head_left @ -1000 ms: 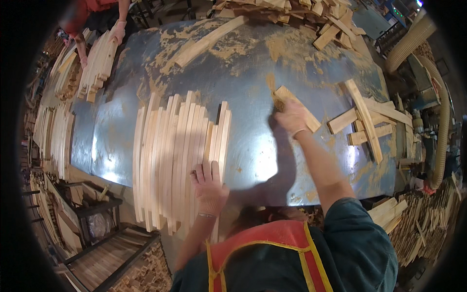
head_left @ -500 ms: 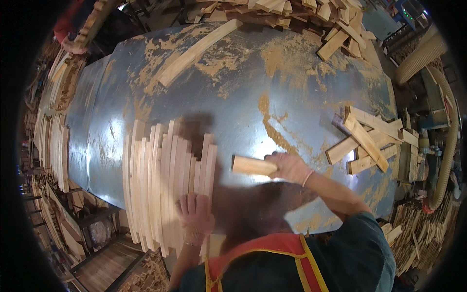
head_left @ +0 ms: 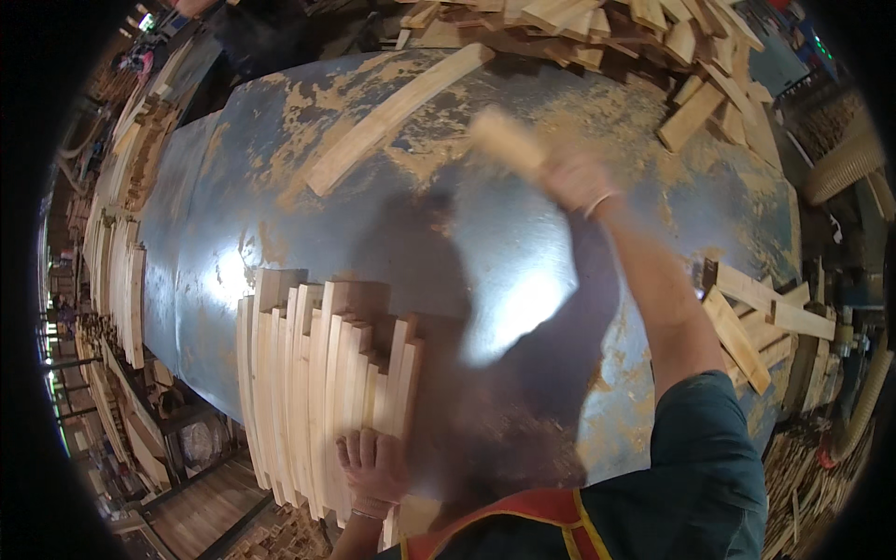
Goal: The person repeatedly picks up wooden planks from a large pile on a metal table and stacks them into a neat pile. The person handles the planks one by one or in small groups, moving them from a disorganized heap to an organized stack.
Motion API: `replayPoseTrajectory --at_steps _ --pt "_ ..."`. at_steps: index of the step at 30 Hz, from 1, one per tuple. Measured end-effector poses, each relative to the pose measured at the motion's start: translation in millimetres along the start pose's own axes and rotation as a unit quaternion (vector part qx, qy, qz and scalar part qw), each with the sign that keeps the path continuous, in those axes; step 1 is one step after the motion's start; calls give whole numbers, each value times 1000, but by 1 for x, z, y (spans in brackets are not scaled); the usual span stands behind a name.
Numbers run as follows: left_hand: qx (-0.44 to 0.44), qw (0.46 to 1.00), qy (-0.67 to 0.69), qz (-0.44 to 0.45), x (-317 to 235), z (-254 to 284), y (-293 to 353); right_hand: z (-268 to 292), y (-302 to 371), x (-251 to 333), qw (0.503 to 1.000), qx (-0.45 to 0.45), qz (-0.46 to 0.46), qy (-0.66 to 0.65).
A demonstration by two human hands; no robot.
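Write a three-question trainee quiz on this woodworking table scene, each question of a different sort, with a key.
1. True or false: the left hand lies flat on the row of pale wooden slats.
2. Multiple choice: what does the right hand hold? A) a short wooden block B) a hammer C) nothing
3. Fill in: the long single plank lies on the far part of the blue-grey ____, near the heap of offcuts.

Key: 1 true; 2 A; 3 table.
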State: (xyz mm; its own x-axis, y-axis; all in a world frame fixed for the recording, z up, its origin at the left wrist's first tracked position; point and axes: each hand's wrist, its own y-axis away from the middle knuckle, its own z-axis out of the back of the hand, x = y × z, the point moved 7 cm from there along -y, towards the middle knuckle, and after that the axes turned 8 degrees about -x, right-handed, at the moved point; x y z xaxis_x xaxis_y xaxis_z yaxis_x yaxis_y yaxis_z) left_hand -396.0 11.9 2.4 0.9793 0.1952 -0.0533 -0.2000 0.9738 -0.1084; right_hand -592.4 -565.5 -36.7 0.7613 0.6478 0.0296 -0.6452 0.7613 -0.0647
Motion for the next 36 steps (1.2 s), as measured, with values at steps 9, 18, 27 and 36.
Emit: replayPoseTrajectory --at_steps 9,18,27,36 --pt "-39 997 69 4 1 15 -40 30 -140 68 947 -11 -3 -322" --pt "-72 994 82 -1 15 21 -40 13 -239 251 990 34 127 -56" --pt "-84 992 90 18 17 32 -30 14 -156 223 987 128 88 -35" --pt "-99 989 114 10 26 38 9 14 113 138 822 85 -158 -540"
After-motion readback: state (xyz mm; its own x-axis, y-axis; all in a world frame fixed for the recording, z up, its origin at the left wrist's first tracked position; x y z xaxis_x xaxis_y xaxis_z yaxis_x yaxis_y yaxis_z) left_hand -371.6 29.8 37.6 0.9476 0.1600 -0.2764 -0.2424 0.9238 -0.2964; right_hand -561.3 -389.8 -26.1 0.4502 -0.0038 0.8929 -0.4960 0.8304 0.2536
